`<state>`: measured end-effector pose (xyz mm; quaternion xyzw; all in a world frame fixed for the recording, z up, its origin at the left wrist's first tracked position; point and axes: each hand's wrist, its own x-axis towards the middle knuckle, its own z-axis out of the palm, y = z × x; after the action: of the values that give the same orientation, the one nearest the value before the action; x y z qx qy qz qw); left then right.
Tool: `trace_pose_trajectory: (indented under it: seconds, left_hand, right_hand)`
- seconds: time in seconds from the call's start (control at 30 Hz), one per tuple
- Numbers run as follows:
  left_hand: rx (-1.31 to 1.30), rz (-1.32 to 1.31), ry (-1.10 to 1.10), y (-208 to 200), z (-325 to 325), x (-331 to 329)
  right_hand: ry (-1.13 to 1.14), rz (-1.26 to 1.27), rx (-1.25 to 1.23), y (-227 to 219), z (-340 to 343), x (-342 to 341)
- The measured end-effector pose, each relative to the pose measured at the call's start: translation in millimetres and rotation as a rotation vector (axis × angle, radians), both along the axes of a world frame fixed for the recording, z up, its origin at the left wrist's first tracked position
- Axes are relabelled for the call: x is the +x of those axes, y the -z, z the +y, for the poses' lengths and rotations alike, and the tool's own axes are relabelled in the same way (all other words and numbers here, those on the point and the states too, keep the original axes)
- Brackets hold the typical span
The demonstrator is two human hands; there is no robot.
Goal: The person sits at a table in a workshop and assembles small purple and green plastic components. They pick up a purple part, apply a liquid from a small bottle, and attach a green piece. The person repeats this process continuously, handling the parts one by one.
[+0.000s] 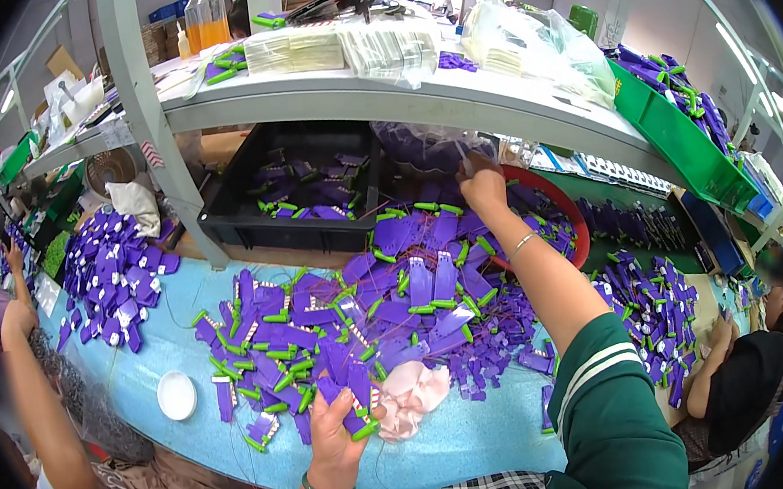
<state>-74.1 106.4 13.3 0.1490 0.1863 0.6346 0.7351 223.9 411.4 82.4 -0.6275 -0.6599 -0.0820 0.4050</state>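
My left hand point(332, 436), with a green bangle at its wrist, is closed around a purple plastic piece with a green end point(362, 391) at the near edge of a large pile. My right arm stretches across the table to the far side. There my right hand point(482, 187) is closed beneath the shelf, by a clear plastic bag point(410, 140); a thin pale strip shows at its fingertips, too small to name. Between my hands spreads the pile of purple and green pieces point(418, 284) with thin red wires. A crumpled pale pink cloth point(414, 396) lies beside my left hand.
A black crate point(208, 225) and a red basin point(581, 228) hold more pieces below a white shelf point(305, 105). A small white bowl point(177, 395) stands left. More piles lie at the left point(115, 278) and right point(649, 310). Co-workers sit on both sides.
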Motion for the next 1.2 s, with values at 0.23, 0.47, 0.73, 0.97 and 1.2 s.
trace_pose_trajectory:
  seconds: [0.23,0.47,0.73,0.97,1.2]
  left_hand:
    - [-0.068,0.021,-0.007,-2,1,1]
    - [0.009,0.029,-0.111,7,-7,-11]
    - [0.05,0.128,-0.158,-4,-2,-5]
    - [-0.061,0.158,-0.07,-2,-35,-1]
    - [-0.033,0.141,0.189,2,-64,9]
  right_hand:
    - [-0.139,0.066,0.03,16,-2,45]
    - [-0.386,0.63,-0.153,2,-108,29]
    - [-0.73,0.167,-0.227,45,-279,-60]
    - [-0.587,0.176,-0.351,64,-287,-85]
    - [-0.662,0.491,-0.306,21,-318,-77]
